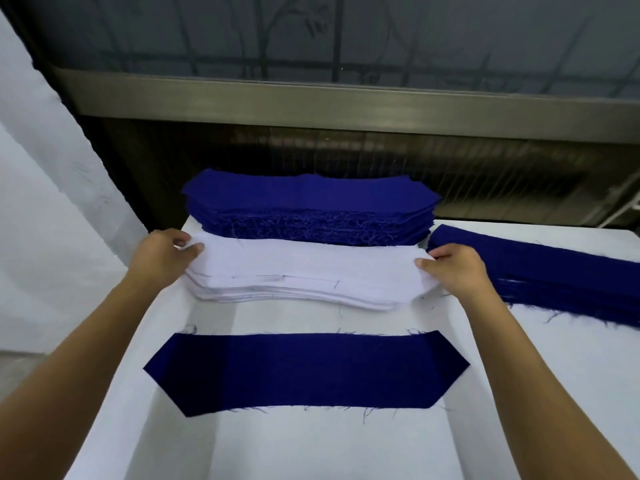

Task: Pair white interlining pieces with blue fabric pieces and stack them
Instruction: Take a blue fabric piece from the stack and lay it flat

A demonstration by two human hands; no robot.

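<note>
- White cloth is covering the table, and the interlining stack is resting on its middle part; all positions below are being given from that stack.
- A frosted window pane is spanning the background well beyond the interlining stack, with a metal ledge running under it.
- A tall stack of blue fabric pieces is sitting just behind the interlining stack, its frayed front edge facing the white pile.
- A lower blue pile is lying to the right of the interlining stack, slanting away toward the table's right edge.
- A single blue fabric piece is lying flat in front of the interlining stack and apart from it, with bare white cloth showing between the two.
- The top interlining piece is lying on the interlining stack, with both its ends being held.
- The left hand is pinching the left end of the top interlining piece between thumb and curled fingers.
- The right hand is pinching the right end in the same way, its thumb pressing on the upper face.
- Whether each pinch is taking one layer or several cannot be told.
</note>
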